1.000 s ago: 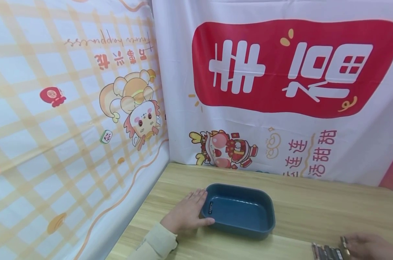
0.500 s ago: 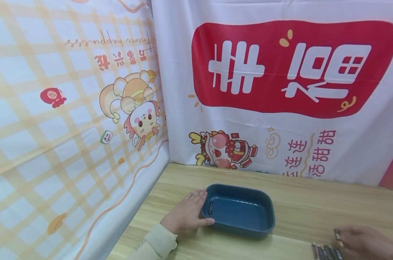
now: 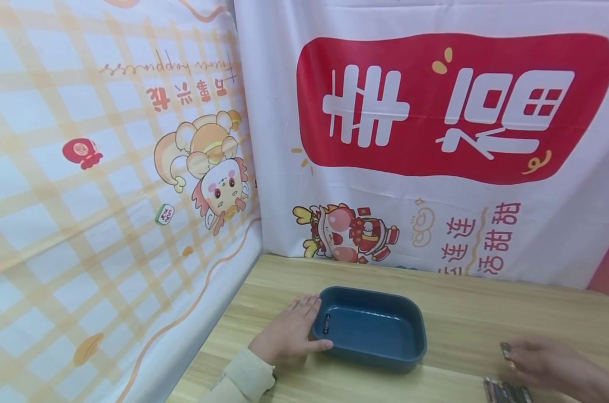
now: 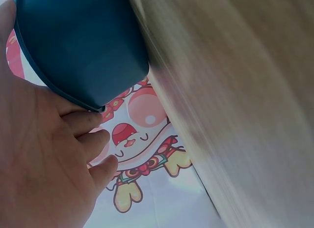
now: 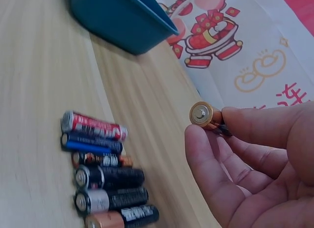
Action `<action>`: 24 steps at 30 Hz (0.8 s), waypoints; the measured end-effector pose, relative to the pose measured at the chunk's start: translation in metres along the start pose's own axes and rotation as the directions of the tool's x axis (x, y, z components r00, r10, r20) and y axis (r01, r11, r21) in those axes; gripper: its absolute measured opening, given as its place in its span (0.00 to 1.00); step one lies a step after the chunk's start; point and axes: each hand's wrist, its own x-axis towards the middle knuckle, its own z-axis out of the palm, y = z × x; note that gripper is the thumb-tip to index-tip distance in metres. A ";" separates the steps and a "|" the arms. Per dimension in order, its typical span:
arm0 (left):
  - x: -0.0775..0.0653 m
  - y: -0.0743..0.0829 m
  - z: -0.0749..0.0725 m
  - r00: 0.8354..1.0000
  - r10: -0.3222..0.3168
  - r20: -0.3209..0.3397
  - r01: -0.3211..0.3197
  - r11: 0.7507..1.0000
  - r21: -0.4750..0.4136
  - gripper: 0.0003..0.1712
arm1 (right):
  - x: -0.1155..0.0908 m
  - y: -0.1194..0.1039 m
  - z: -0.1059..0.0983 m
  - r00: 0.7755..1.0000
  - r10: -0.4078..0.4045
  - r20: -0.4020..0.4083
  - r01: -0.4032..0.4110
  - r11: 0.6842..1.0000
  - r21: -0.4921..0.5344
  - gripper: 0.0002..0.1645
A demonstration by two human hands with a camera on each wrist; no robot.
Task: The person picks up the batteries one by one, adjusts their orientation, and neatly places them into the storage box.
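My left hand (image 3: pixel 291 330) rests against the left end of a dark blue plastic bin (image 3: pixel 367 358), fingers along its end wall and thumb near the front corner. In the left wrist view those fingers lie fairly straight beside the rim. A small dark battery (image 3: pixel 327 323) lies inside the bin at its left end. To the right, my right hand (image 3: pixel 546 361) pinches a battery (image 5: pixel 202 114) with a copper-coloured end between thumb and fingers, above the table. Below that hand several batteries (image 5: pixel 110 177) lie side by side in a row.
The bin stands on a light wood-grain table (image 3: pixel 460 313). A patterned cloth (image 3: pixel 83 224) hangs along the left side, and another cloth (image 3: pixel 276 196) with red print hangs behind the table. The battery row sits near the front edge of the head view.
My right hand has lifted a battery from the right end of the row and moved left with it. My left hand and the bin stay in place.
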 end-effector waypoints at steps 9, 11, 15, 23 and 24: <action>-0.001 0.002 -0.001 1.000 -0.001 -0.016 0.001 1.000 -0.008 0.62 | 0.016 -0.011 0.020 0.996 -0.077 0.042 0.074 0.996 0.058 0.25; -0.001 0.002 -0.001 1.000 0.000 -0.018 0.000 1.000 -0.006 0.62 | 0.019 -0.012 0.024 0.996 -0.087 0.032 0.086 0.995 0.045 0.25; -0.002 0.002 -0.003 1.000 0.003 -0.018 -0.003 1.000 -0.011 0.63 | 0.027 -0.014 0.033 0.996 -0.085 -0.011 0.085 0.996 -0.002 0.27; -0.002 0.002 -0.003 0.999 0.022 -0.027 -0.023 1.000 -0.015 0.61 | 0.044 -0.024 0.040 0.996 -0.087 0.024 0.088 0.996 -0.032 0.28; -0.002 0.002 -0.003 0.999 0.024 -0.028 -0.025 1.000 -0.014 0.60 | 0.047 -0.026 0.041 0.996 -0.087 0.023 0.088 0.996 -0.033 0.28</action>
